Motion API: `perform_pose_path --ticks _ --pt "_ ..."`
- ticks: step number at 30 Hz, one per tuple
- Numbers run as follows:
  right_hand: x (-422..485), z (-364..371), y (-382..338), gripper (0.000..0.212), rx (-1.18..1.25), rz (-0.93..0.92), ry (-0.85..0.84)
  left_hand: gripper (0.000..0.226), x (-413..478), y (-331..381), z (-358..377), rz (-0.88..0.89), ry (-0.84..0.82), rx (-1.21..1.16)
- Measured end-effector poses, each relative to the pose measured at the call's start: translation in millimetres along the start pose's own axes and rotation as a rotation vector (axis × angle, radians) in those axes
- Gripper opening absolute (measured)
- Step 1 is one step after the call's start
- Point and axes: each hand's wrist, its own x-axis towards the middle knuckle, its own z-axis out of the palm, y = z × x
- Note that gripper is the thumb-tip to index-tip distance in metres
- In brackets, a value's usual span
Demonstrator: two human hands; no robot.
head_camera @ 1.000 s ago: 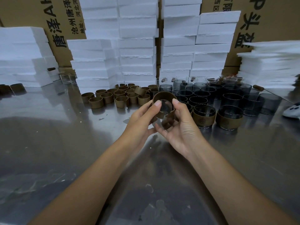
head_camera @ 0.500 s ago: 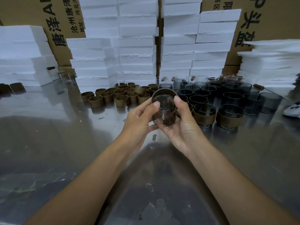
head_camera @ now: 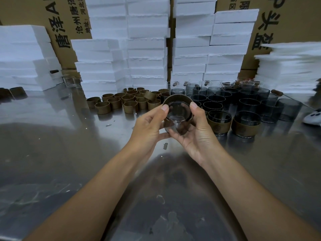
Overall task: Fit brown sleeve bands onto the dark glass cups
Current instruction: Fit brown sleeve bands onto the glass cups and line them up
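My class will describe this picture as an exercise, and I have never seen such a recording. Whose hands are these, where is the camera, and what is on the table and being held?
There is no machine: a person works with two bare hands. The one camera is worn on the head, looking forward and down, so the arms reach in from below. The left hand and right hand together hold a dark glass cup with a brown sleeve band round it. On the shiny metal table are loose brown bands, bare dark cups and two banded cups. White foam blocks and cardboard boxes stand behind.
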Motion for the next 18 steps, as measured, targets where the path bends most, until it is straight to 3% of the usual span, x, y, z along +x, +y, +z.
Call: perform_pose_path --ticks 11,13,18 --pt "-0.1 3.9 2.5 0.060 0.008 0.029 0.015 0.021 5.8 -2.5 -4.0 0.020 0.075 -0.070" --pt "1.1 2.5 2.3 0.066 -0.054 0.041 0.032 0.046 7.3 -2.6 -3.8 0.000 0.099 -0.068" --pt "3.4 -1.3 2.8 0.065 -0.110 0.036 0.075 0.046 6.7 -3.4 -5.1 -0.077 -0.050 -0.146"
